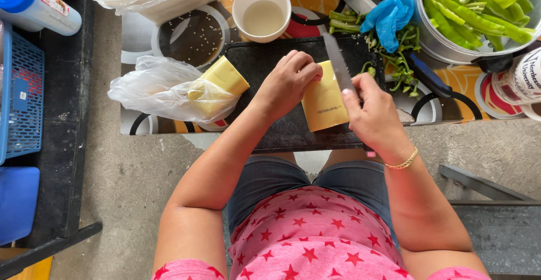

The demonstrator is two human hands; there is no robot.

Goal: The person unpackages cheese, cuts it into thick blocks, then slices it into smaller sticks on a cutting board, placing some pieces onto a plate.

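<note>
1. Seated, with a black rectangular cutting board (265,65) bridging the lap and the patterned table edge (451,96), so the work sits close under both hands
2. Left hand (287,82) pressed on the near-left corner of a pale yellow wrapped block of cheese (324,102), fingers curled shut against it to pin it flat on the board
3. Right hand (375,116) closed round the handle of a long steel-bladed knife (338,65), blade laid along the block's right edge, tip pointing away from the body
4. Second yellow block (225,77) half out of a crumpled clear plastic bag (163,88), parked left of the board within reach
5. White plastic cup (262,12), blue glove (389,18) and metal pot of long green peppers (479,9) pushed to the far side, clear of the blade
</note>
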